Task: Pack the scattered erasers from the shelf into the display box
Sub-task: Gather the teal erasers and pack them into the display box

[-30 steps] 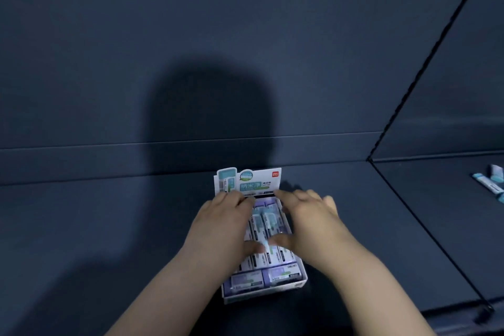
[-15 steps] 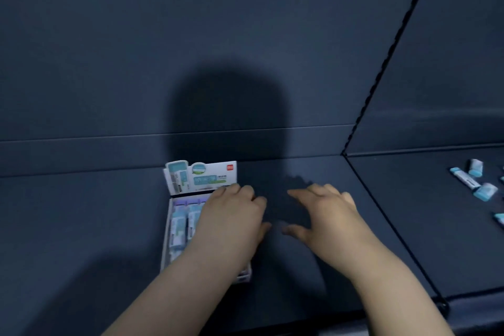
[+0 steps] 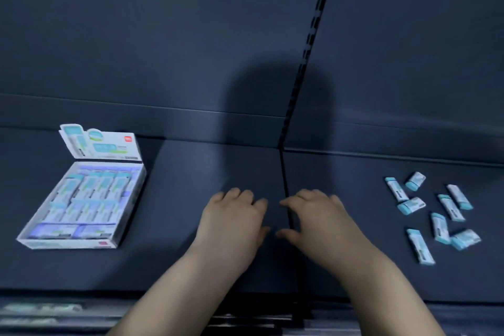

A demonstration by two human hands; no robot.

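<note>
The white display box (image 3: 130, 204) lies on the dark shelf at the left, its printed lid flap (image 3: 101, 144) standing up at the back, with rows of teal-and-white erasers inside. Several loose erasers (image 3: 436, 215) are scattered on the shelf at the right. My left hand (image 3: 231, 224) and my right hand (image 3: 319, 224) hover side by side over the bare middle of the shelf, palms down, fingers spread, holding nothing. Both are apart from the box and from the loose erasers.
A dark seam (image 3: 286, 199) splits the shelf into two panels and runs up the back wall (image 3: 191, 35) as a slotted strip. The shelf's front edge (image 3: 81, 294) runs along the bottom, with a lower rail under it.
Both hands have left the display box and moved right to the middle of the shelf. The view has swung right, so the box now sits at the left and more loose erasers show.
</note>
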